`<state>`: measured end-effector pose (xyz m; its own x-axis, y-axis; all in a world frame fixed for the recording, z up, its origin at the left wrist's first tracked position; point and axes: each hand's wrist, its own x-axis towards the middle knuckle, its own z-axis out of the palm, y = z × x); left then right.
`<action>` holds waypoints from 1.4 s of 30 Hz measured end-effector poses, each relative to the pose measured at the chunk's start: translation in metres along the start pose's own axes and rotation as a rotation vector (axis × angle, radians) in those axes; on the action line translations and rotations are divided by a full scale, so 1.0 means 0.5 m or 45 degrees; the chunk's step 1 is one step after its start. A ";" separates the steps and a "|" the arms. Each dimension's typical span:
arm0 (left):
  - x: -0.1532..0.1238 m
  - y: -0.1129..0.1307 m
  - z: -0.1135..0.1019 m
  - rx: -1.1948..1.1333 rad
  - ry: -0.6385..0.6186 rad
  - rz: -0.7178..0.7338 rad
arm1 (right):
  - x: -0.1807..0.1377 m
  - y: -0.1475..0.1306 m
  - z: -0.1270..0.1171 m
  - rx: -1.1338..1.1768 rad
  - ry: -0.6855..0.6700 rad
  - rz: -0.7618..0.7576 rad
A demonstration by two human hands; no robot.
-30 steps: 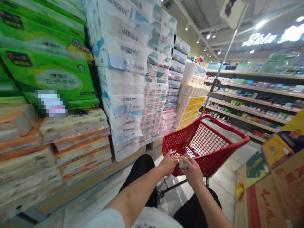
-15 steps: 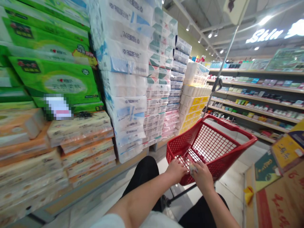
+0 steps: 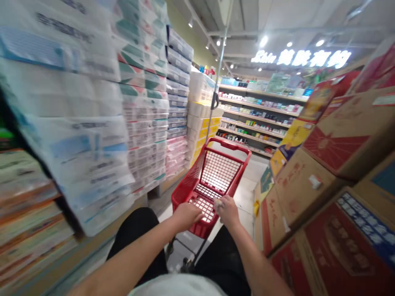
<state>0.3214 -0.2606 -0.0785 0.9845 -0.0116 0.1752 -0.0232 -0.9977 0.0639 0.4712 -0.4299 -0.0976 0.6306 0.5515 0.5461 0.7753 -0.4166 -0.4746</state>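
A red plastic shopping cart (image 3: pixel 182 187) stands right in front of me, and nothing lies in its grid basket. My left hand (image 3: pixel 187 216) is closed over the cart's near rim, fingers curled downward. Close by on the right, my right hand (image 3: pixel 228 210) is closed at the same end of the cart. A small pale crumpled piece (image 3: pixel 218 204) shows between its thumb and fingers; its kind is too small to tell. Whether the right hand also grips the rim is hidden.
Tall stacks of wrapped toilet paper (image 3: pixel 101 144) line the left side. Cardboard cartons (image 3: pixel 304 181) are piled along the right. Shelves of small boxed goods (image 3: pixel 256 111) stand at the back. A thin metal pole (image 3: pixel 220 61) rises beyond the cart.
My view has swung right, bringing more cartons into sight and moving the green tissue packs mostly out. Both hands stay at the cart's near end, and the cart now points straighter down the aisle.
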 end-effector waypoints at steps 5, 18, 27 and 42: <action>-0.013 -0.085 0.008 0.136 -0.023 -0.069 | -0.002 -0.020 0.013 -0.012 0.254 0.156; -0.012 0.041 -0.009 0.210 -0.390 -0.138 | 0.000 0.026 -0.031 -0.082 0.002 -0.016; 0.006 0.047 -0.029 -0.028 -0.417 -0.001 | 0.027 0.054 -0.039 0.071 -0.076 -0.089; -0.047 -0.034 -0.042 -0.244 -0.350 0.032 | 0.104 0.012 0.065 0.252 -0.071 -0.104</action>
<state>0.2950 -0.2419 -0.0629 0.9926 -0.0798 -0.0911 -0.0546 -0.9664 0.2513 0.5075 -0.3799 -0.0944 0.5590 0.6190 0.5517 0.7983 -0.2220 -0.5598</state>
